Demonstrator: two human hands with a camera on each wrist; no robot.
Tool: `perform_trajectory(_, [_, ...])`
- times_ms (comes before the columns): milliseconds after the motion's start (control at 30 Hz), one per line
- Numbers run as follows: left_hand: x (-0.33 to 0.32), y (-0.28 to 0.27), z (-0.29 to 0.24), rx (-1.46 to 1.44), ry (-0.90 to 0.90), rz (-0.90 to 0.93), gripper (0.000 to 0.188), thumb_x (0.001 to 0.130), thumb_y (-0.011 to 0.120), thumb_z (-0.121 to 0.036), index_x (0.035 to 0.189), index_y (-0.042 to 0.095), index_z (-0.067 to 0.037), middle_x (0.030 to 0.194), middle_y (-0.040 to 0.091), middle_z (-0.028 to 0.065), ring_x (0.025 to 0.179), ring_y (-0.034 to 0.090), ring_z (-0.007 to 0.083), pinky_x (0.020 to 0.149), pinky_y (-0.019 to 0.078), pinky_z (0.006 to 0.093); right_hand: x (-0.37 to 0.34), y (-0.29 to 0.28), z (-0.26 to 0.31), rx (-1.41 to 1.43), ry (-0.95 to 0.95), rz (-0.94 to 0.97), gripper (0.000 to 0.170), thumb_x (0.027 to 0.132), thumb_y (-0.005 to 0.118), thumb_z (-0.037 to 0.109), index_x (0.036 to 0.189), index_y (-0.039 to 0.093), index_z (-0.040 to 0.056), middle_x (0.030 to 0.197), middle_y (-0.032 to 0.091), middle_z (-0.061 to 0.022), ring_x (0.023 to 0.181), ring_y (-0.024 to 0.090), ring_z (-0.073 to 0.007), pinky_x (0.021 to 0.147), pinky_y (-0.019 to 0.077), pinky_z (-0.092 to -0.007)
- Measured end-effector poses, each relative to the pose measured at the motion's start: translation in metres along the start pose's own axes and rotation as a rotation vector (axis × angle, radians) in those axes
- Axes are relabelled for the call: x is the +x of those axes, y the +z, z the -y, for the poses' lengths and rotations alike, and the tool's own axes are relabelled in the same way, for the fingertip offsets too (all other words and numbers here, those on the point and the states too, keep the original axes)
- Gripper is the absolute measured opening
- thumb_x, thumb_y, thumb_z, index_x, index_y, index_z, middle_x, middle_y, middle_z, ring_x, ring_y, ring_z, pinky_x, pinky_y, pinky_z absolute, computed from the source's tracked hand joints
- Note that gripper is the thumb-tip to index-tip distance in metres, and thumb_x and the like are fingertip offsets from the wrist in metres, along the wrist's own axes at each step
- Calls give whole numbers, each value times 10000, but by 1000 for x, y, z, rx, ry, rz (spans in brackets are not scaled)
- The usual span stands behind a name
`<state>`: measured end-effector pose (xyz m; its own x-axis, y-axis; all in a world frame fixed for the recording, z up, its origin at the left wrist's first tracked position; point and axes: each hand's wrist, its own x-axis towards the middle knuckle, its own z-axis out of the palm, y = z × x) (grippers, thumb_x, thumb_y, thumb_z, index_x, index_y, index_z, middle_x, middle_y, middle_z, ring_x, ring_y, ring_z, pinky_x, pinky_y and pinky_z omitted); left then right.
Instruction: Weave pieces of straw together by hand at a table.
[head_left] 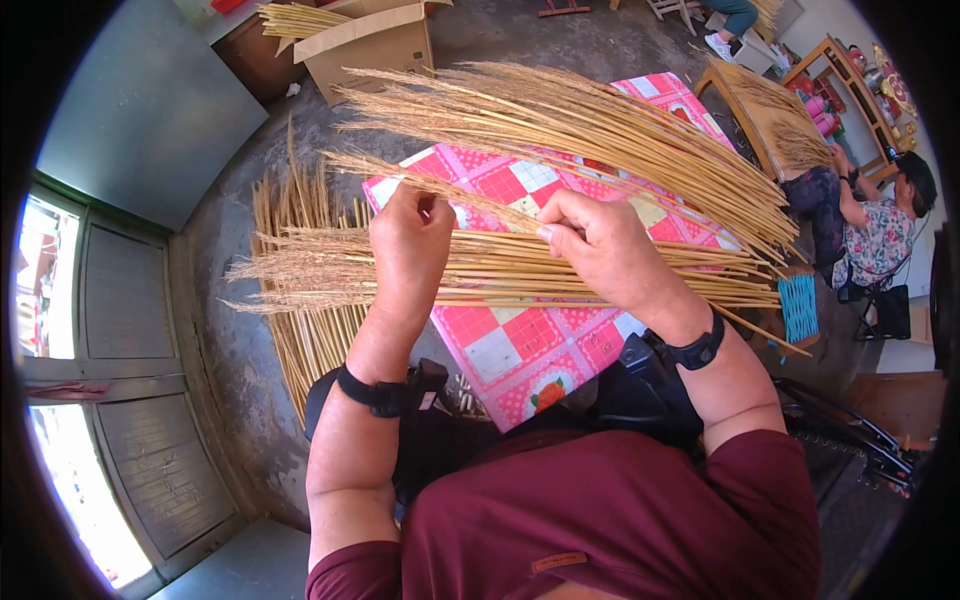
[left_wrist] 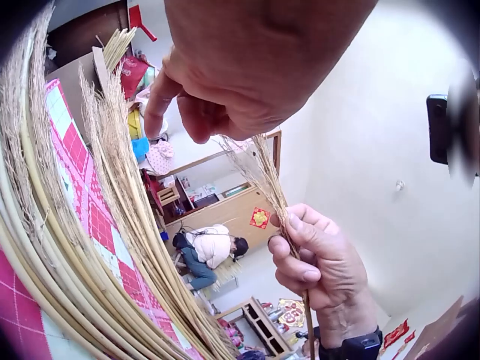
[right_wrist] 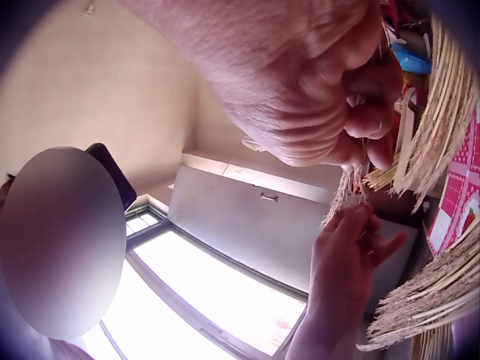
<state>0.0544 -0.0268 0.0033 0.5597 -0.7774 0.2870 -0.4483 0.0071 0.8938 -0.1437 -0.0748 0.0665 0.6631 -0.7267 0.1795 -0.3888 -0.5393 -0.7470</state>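
Note:
In the head view, a thin grass stalk (head_left: 482,205) with a feathery plume is held slantwise above the table. The right hand (head_left: 612,252) pinches its stem between thumb and curled fingers; the left wrist view shows this hand (left_wrist: 322,259) gripping below the plume (left_wrist: 259,169). At the plume end, the left hand (head_left: 410,240) pinches with thumb and forefinger. The right wrist view has the left hand (right_wrist: 349,251) just below the large right hand (right_wrist: 300,82), some of its fingers spread. Beneath both hands lies a bundle of long stalks (head_left: 500,270).
A larger bundle (head_left: 600,130) lies across the far side of the pink checked cloth (head_left: 490,350). More stalks (head_left: 325,350) are on the floor at the left. A cardboard box (head_left: 370,55) stands beyond the table, and a seated person (head_left: 880,230) is at the right.

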Motion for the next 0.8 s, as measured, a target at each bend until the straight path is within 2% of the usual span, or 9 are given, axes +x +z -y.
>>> perform_trajectory(100, [-2,-1,-1,339,258,-67,86,771,615,-72,770,559,-6,714,618,170,632,611,354,573,482,423,0,1,0,-5,4,-1,57,852,594,40,829,572,-8,625,567,-36,587,527,-80,547,422,-247])
perform_trajectory(233, [-1,-1,-1,382,265,-56,86,776,606,-80,771,546,-17,740,616,169,647,603,364,583,476,443,1,2,0,-13,-18,-8,61,851,594,39,819,571,-8,623,570,-34,582,525,-80,545,423,-245])
perform_trajectory(333, [0,-2,0,392,256,-57,85,775,607,-82,771,550,-19,751,619,170,653,606,361,586,478,440,1,2,0,4,-13,9,83,853,583,119,870,559,41,704,610,-154,659,611,-323,574,459,-387])
perform_trajectory(433, [2,-2,1,378,263,-67,85,771,609,-79,768,552,-16,736,620,167,648,609,354,583,481,432,1,2,1,-8,7,16,87,852,585,123,868,559,42,698,605,-158,657,609,-325,576,458,-389])
perform_trajectory(533, [4,-2,3,326,249,-66,69,764,605,-57,782,564,-4,698,620,164,623,617,330,574,487,406,1,4,2,-25,-33,-16,50,843,595,31,820,573,-8,608,573,-40,581,543,-74,541,432,-247])
perform_trajectory(600, [3,-2,2,255,187,-57,58,755,600,-25,799,579,7,665,619,157,600,629,295,565,492,378,1,5,2,-29,-27,-12,49,843,595,30,821,574,-7,614,577,-41,586,545,-72,543,433,-247])
perform_trajectory(700, [6,2,9,-318,-351,106,75,741,593,21,815,599,17,633,616,138,582,636,227,556,497,332,1,5,5,4,9,24,46,843,595,30,821,575,-6,623,582,-42,596,548,-72,549,435,-244])
perform_trajectory(800, [1,8,12,-429,-396,79,121,733,594,40,841,614,-10,635,619,117,604,637,171,561,503,305,0,6,6,67,61,68,45,848,592,29,824,577,-6,636,583,-29,609,545,-63,560,433,-233])
